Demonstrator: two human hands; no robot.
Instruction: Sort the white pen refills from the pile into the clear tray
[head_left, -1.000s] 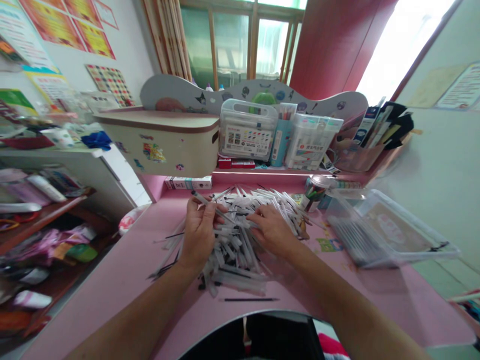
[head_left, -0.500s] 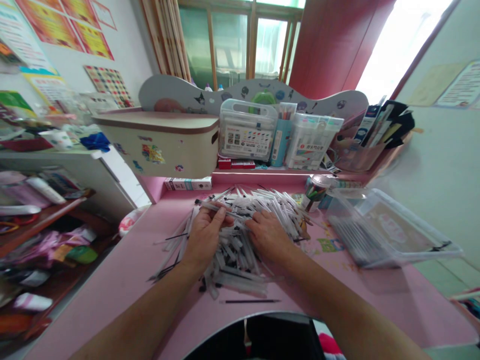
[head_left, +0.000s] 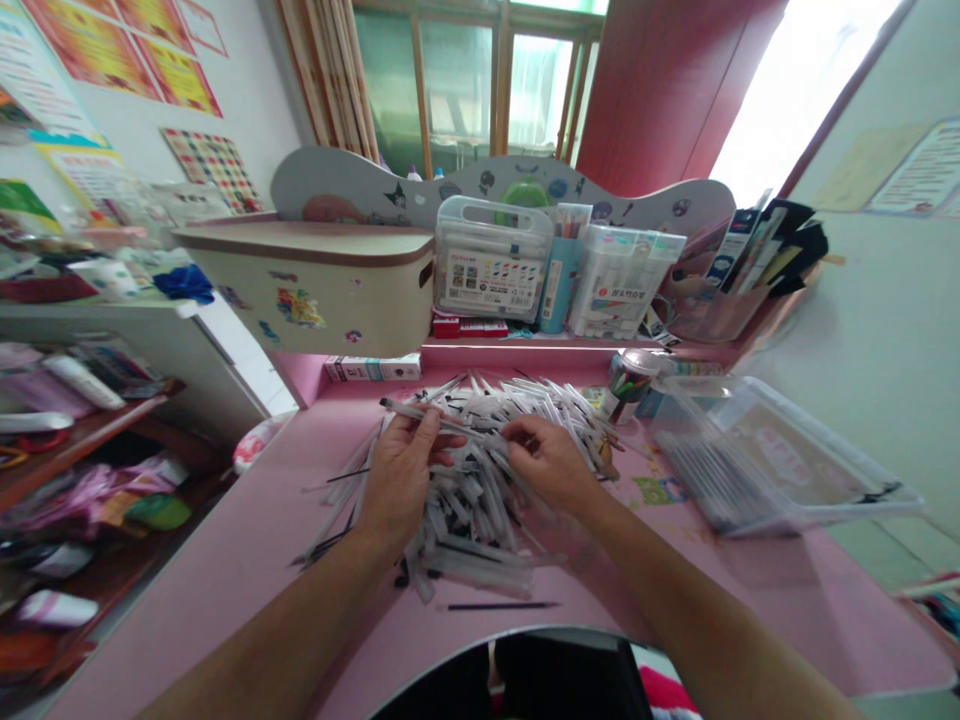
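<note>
A slim pen (head_left: 403, 408) with a translucent barrel and a dark end lies across my left hand (head_left: 397, 470), pinched between thumb and fingers. Close to the pen's far end, my right hand (head_left: 553, 462) has its thumb and fingertips pressed together; what they grip is too small to make out. Both hands are over a heaped pile of clear and white pen parts (head_left: 469, 500), some with black ends. In front of the pile, a single thin dark pen refill (head_left: 499, 606) lies flat on the pink desk (head_left: 600, 630).
An open clear plastic box (head_left: 817, 450) holding several pens stands at right. Behind it is a jar of pens (head_left: 630, 385). On the shelf are a lidded cream bin (head_left: 322, 300), a marker case (head_left: 491, 265) and a pen holder (head_left: 720, 305). A small flat carton (head_left: 373, 368) lies below.
My right hand has lifted a little out of the pile and shifted right, its fingers curling into a pinch. The pen in my left hand stays held, with its dark end slightly further left.
</note>
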